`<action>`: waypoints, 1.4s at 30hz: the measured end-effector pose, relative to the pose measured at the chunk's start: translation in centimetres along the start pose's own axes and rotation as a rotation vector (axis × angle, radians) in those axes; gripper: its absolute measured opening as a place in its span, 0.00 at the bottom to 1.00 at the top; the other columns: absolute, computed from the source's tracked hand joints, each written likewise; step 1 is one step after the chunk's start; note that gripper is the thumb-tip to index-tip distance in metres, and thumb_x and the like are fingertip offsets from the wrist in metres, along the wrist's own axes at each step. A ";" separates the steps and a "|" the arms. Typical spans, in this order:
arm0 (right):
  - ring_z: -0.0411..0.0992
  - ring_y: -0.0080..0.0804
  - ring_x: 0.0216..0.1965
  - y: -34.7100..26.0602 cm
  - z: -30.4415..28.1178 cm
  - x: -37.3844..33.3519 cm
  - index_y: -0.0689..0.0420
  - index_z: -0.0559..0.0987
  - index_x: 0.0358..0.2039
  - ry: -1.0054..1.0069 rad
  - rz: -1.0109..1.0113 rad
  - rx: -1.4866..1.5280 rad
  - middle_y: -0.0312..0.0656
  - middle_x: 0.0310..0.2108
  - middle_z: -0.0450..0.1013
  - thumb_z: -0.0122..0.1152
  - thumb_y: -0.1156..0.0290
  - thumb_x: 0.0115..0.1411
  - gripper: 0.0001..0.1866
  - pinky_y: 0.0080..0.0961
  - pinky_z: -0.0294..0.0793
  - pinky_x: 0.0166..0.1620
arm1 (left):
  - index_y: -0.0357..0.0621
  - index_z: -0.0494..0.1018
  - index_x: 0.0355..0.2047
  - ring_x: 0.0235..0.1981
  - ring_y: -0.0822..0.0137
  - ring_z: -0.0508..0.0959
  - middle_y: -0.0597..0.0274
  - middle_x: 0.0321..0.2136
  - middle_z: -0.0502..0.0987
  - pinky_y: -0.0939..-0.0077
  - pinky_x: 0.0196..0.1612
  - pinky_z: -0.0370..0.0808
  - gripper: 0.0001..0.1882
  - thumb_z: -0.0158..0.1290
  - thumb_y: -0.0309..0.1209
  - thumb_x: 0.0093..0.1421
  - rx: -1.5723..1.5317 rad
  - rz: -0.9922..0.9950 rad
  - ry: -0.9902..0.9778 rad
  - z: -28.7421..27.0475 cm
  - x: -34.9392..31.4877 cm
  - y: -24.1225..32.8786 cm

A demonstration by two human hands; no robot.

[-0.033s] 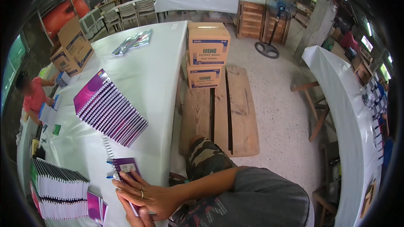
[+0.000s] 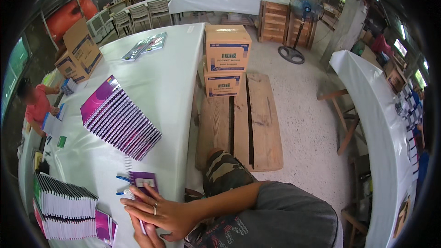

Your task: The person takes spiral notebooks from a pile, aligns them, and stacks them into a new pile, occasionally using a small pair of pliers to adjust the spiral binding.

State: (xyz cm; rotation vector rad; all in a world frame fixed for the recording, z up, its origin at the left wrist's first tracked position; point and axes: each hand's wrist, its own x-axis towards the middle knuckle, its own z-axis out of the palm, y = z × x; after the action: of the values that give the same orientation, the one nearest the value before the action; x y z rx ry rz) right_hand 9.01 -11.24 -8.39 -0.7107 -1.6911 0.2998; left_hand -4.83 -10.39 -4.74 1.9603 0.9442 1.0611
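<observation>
A small purple notebook lies at the table's near edge, partly hidden under my hands. From its far edge a wire coil sticks out, blurred, toward the stacked notebooks. My right hand, with a ring on one finger, rests across the notebook with its fingers stretched out. Beneath it, my left hand grips the notebook's near part, mostly covered. Left of the notebook lies a tool with blue handles, whose full shape is hidden. Just beyond is a fanned stack of purple coil-bound notebooks.
Piles of notebooks stand at near left. A person works across the table beside an open carton. Plastic packets lie at the far end. Two cartons sit on a wooden pallet; a fan stands beyond.
The notebook has shifted slightly right and its coil has swung toward upright, with less of it showing. My right hand has slid a little left across it.
</observation>
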 end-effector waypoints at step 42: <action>0.74 0.44 0.32 8.3 -0.8 2.5 0.58 0.76 0.30 -0.497 0.492 -0.247 0.45 0.23 0.74 0.59 0.57 0.52 0.16 0.39 0.69 0.34 | 0.41 0.68 0.39 0.37 0.74 0.72 0.63 0.36 0.73 0.77 0.45 0.68 0.07 0.51 0.26 0.60 -0.925 -0.341 0.045 1.7 1.6 -13.2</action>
State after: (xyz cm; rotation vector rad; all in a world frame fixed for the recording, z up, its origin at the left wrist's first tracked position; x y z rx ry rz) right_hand 11.98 -3.42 -10.86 -1.3226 -2.0230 0.6615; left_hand -6.19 -3.06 -15.86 0.9830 0.6020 1.0708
